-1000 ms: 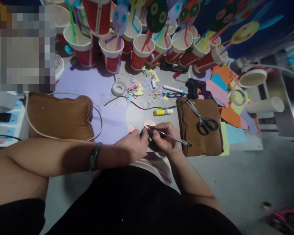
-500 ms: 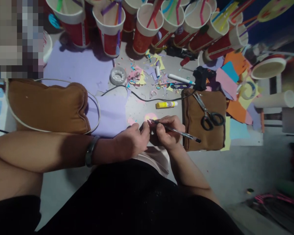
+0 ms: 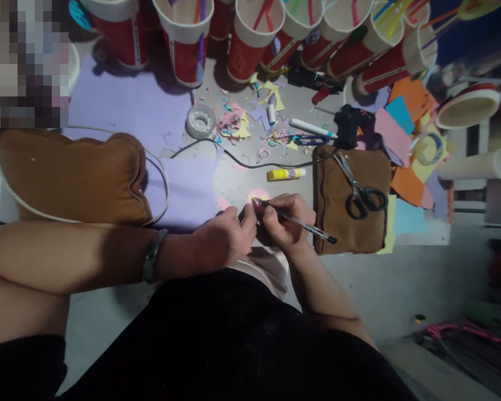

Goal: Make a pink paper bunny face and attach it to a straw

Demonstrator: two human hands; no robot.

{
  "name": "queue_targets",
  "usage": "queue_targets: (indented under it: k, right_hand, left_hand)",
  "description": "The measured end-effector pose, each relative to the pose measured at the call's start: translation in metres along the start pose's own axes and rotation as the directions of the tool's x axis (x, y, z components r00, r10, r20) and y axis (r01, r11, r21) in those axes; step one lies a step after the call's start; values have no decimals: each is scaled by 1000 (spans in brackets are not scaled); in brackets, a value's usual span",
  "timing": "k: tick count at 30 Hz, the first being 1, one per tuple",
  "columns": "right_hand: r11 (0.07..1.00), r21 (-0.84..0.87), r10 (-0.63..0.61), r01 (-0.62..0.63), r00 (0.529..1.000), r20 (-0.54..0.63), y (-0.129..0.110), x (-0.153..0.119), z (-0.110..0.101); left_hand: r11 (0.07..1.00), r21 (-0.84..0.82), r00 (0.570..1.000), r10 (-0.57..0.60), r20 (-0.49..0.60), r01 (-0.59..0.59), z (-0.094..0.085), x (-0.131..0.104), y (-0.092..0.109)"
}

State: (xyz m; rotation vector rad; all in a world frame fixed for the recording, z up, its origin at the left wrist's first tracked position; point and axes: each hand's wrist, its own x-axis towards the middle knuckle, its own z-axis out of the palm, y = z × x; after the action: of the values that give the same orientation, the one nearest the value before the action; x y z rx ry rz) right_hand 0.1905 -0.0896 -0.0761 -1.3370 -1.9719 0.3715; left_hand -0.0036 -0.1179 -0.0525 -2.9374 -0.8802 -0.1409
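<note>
A black-capped clear pen is held between the fingers of my right hand. Its tip meets a small pink and yellow paper piece on the table. My left hand has bent fingers at the near edge of that piece, holding it down; the fingertips are partly hidden. Just beyond my hands lies a yellow glue stick. Scissors rest on the brown cushion to my right. Left of the paper piece is a pink scrap.
Red paper cups holding straws line the back. Paper scraps, a tape roll and a white marker lie before them. A brown cushion and cable loop flank my left arm. A black cable crosses the table.
The view has shifted slightly, and the cups sit a little higher in it. The pen has tilted and moved slightly over the paper piece; both hands keep their hold.
</note>
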Motion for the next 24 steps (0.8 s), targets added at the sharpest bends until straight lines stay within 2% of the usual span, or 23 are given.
queue_targets:
  k: [9,14,20,24]
  right_hand:
    - [999,18,-38,38,999,-14,-4,3,0]
    - [998,28,-57,58,997,-53,-6,4,1]
    - [1000,9,-8,8,1000,28,-5,2,-1]
    - [1000,7,3,-3,999,33,-4,2,0]
  left_hand:
    - [1000,-9,1000,-11,-10,11,4,0,2]
    - [1000,-18,1000,4,-2,-4,1,2,-1]
    - [999,-42,1000,14,22,-13,-4,2,-3]
    - [1000,-24,999,11,35,-10,-2,2,-2]
